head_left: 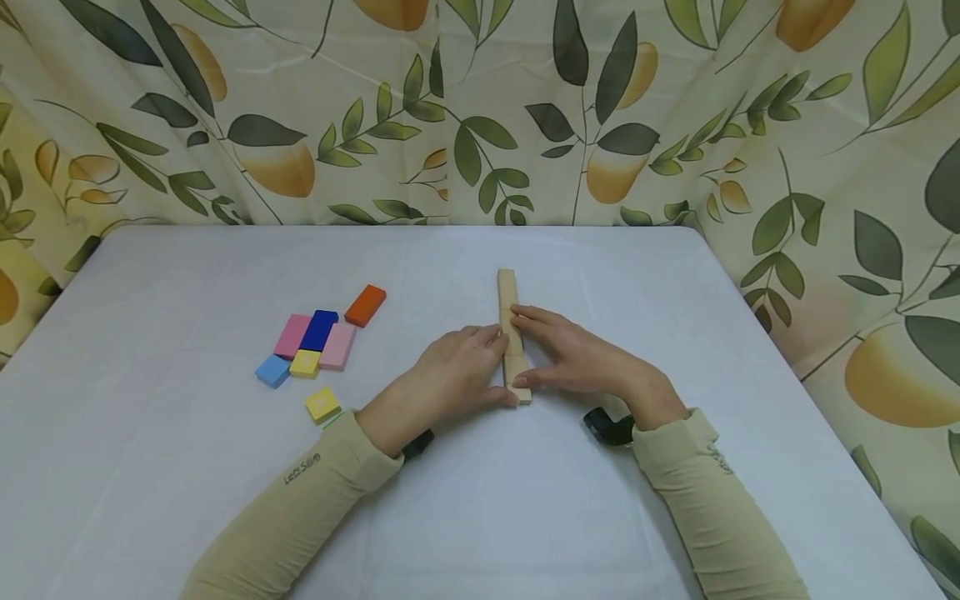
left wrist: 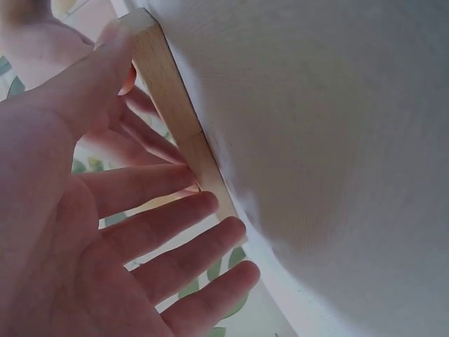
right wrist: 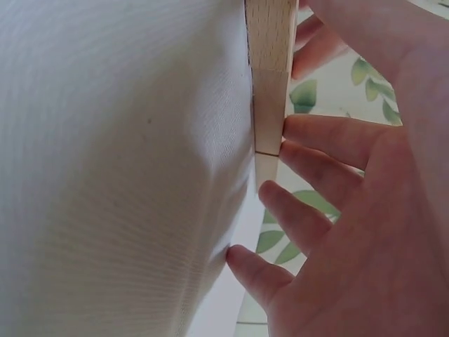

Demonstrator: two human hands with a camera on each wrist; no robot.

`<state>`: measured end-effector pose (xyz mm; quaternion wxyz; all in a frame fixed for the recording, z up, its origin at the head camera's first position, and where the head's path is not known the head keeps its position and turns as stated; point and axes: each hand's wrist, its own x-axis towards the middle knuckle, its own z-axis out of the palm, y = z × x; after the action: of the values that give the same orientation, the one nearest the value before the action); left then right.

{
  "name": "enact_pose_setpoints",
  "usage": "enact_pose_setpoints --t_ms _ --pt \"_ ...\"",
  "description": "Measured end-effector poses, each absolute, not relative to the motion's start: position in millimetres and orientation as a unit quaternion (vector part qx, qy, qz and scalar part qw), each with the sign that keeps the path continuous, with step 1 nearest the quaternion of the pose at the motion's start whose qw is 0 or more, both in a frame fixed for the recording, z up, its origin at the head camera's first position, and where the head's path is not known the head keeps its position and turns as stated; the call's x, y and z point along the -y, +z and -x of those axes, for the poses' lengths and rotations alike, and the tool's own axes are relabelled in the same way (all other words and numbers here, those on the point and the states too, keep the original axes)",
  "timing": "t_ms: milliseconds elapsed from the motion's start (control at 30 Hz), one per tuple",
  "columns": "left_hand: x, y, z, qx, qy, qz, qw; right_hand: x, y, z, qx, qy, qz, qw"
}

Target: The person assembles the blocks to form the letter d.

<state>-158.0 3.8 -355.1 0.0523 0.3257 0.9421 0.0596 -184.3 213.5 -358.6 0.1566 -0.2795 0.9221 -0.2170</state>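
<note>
Cloth of fine white weave [head_left: 675, 283] spreads to either side of a straight row of pale, grained wooden blocks [head_left: 507, 290], whose far end lies near the table's back edge [head_left: 405, 227]. The left hand [head_left: 450, 373] and right hand [head_left: 588, 357], fingers spread, touch its opposite long sides. Well apart leftward lie flat rectangular blocks in pink, blue, yellow and orange [head_left: 319, 332].

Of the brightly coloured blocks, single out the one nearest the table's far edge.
The orange rectangular block: the only orange one, set farthest back; the dark blue rectangular block and all the others lie nearer the front.
</note>
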Motion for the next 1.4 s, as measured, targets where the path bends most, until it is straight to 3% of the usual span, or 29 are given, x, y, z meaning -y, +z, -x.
enact_pose_setpoints --t_ms 1000,1400 --pt "69 -323 189 -0.967 0.108 -0.182 0.141 -206 -357 179 -0.924 -0.197 0.281 0.166" --pt "124 -324 200 -0.968 0.167 -0.151 0.110 -209 -357 180 -0.925 -0.198 0.283 0.160"
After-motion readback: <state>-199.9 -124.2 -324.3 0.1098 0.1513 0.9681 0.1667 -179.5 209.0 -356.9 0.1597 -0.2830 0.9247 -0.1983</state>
